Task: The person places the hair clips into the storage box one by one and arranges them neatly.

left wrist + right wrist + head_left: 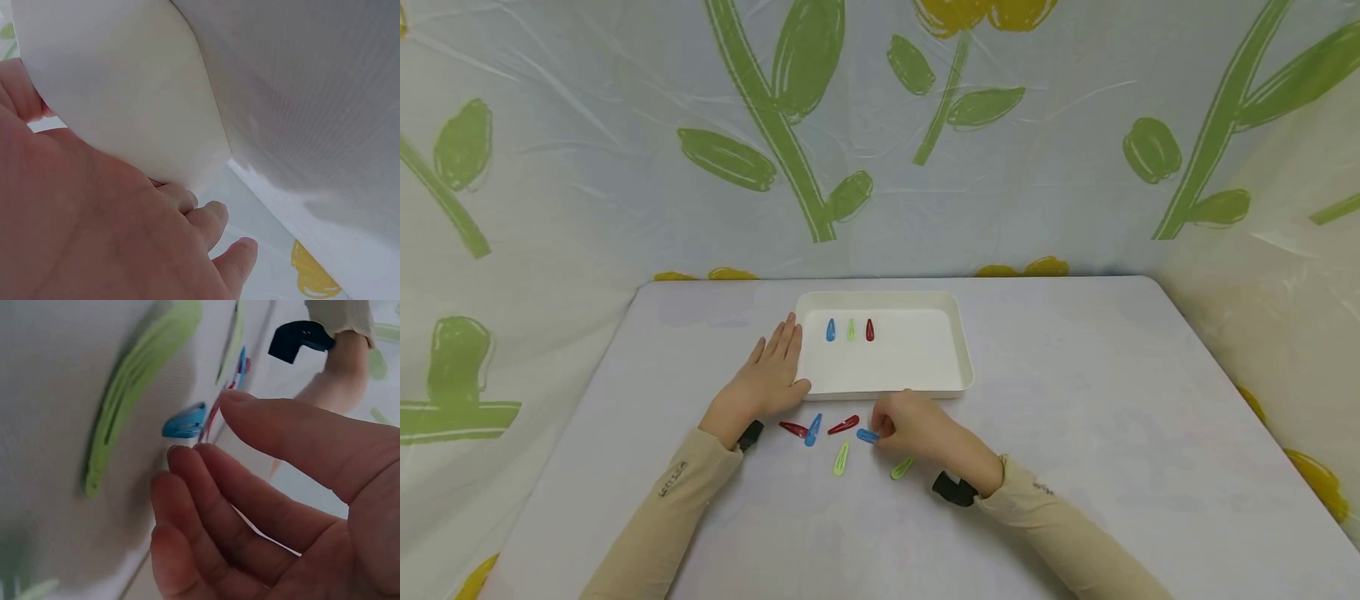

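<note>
1. Three hair clips, blue (831,330), green (851,330) and red (869,330), are already laid in a row inside the white tray (951,350).
2. Six clips are left on the desk (1075,433) before the tray.
3. The tray's left edge is steadied by the left hand (767,379), fingers flat and relaxed.
4. A blue clip (867,435) is met by the right hand (917,429); a pinch appears only begun, though the grasp cannot be told for certain.
</note>
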Tool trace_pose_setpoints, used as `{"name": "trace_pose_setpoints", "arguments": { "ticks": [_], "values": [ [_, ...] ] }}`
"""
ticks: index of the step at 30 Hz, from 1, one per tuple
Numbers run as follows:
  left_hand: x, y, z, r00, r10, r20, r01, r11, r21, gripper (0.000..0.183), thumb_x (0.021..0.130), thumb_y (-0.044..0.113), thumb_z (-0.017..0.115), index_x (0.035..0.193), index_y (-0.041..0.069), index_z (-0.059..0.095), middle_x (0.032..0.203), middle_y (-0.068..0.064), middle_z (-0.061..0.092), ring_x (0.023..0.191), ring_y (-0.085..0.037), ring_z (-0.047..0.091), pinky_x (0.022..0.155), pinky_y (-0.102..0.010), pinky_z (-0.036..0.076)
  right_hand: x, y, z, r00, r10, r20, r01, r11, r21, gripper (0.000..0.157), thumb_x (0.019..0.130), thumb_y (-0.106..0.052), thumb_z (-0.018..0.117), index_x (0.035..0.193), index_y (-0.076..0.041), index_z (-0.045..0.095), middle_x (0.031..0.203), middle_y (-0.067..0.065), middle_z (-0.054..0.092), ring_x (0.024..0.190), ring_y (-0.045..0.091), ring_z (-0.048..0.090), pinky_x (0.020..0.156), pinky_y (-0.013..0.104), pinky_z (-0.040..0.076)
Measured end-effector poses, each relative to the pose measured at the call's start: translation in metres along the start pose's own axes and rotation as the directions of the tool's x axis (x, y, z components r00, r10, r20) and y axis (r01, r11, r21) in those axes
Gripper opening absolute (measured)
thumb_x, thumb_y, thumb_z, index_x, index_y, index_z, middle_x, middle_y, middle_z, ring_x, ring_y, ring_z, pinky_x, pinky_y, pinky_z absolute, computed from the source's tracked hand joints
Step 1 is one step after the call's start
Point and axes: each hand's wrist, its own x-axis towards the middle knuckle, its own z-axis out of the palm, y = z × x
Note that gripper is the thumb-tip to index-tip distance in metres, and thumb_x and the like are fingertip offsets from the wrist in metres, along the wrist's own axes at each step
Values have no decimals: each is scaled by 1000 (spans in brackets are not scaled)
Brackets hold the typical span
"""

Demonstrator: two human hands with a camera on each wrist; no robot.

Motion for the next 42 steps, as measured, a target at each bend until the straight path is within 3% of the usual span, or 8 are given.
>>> {"name": "trace_pose_setpoints", "arguments": {
  "ticks": [7, 19, 28, 35, 42],
  "values": [
    [1, -3, 2, 1000, 4, 4, -4, 1000, -6, 85, 94, 26, 46, 154, -10, -3, 162, -23, -13, 150, -39, -5, 118, -58, 5, 2, 1, 10, 999, -8, -47, 4, 997, -72, 13, 78, -5, 80, 79, -9, 68, 65, -6, 53, 61, 9, 49, 57, 23, 42],
    [4, -8, 7, 1000, 4, 6, -4, 1000, -25, 85, 93, 28, 42, 154, -9, -4, 162, -21, -15, 150, -37, -8, 119, -57, 1, 3, 2, 12, 999, -14, -41, 12, 999, -48, 21, 80, -1, 76, 68, -14, 64, 63, -6, 53, 62, 10, 49, 55, 23, 41],
    [4, -8, 6, 1000, 5, 12, -4, 1000, -31, 86, 93, 29, 42, 154, -8, -5, 162, -20, -17, 150, -36, -10, 118, -57, 1, 0, 2, 7, 999, -37, -21, 38, 999, 16, 18, 83, -1, 73, 72, -15, 65, 66, -7, 55, 63, 9, 51, 57, 23, 44],
    [3, -5, 5, 1000, 5, 3, -5, 1000, -26, 84, 93, 27, 43, 154, -9, -3, 162, -22, -14, 150, -38, -7, 118, -57, 2, -2, 2, -2, 997, -82, -7, 82, 987, 136, 18, 82, 3, 70, 74, -14, 67, 68, -7, 59, 63, 9, 53, 58, 23, 48],
    [3, -5, 6, 1000, 5, 4, -4, 1000, -31, 84, 93, 27, 43, 154, -9, -2, 162, -22, -15, 150, -38, -7, 118, -57, 1, -2, 3, -12, 994, -104, -44, 111, 972, 206, 18, 77, 2, 71, 70, -14, 67, 69, -6, 59, 64, 11, 54, 58, 23, 47]
  ]
}}
